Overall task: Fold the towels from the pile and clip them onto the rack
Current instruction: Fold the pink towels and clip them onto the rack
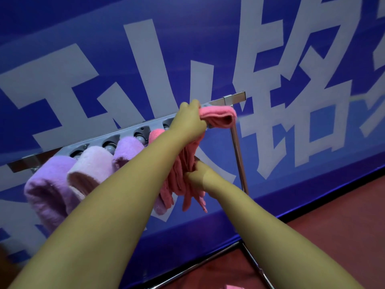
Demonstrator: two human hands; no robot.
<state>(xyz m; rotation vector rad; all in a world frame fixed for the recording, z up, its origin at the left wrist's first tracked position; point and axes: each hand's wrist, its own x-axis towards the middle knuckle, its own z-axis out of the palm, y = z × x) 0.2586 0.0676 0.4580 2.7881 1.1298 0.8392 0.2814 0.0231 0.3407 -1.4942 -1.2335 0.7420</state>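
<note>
Pink terry cloth is bunching under the fingers of the left hand (pixel 188 119), which is curling tightly round the folded top of a coral-pink fluffy towel (pixel 218 116) just right of the frame's centre, pressing it against the grey metal clip bar of the rack (pixel 125 132). Below it, the right hand (pixel 199 174) is pinching the hanging lower part of the same towel, its fingers closing narrowly on the gathered folds while the loose end is dangling beneath toward the lower middle of the frame. Both bare forearms are reaching in from the bottom edge, the left one crossing from the lower left.

Along the bar, which is slanting from the middle left up toward the centre right, other folded towels are hanging from round clip sockets: a lilac fluffy towel (pixel 48 188) at the far left, a pale pink towel (pixel 91 165) just beside it, a second lilac towel (pixel 127 150) next, and a second coral-pink towel (pixel 155 135) partly hidden behind the left forearm. A shiny chrome upright post (pixel 238 155) is standing at the bar's right end, and chrome base tubes (pixel 200 262) are lying at the lower centre. Behind everything a blue wall banner with large white characters (pixel 187 49) is filling the upper frame, and a reddish-brown floor (pixel 343 215) is showing at the lower right.
</note>
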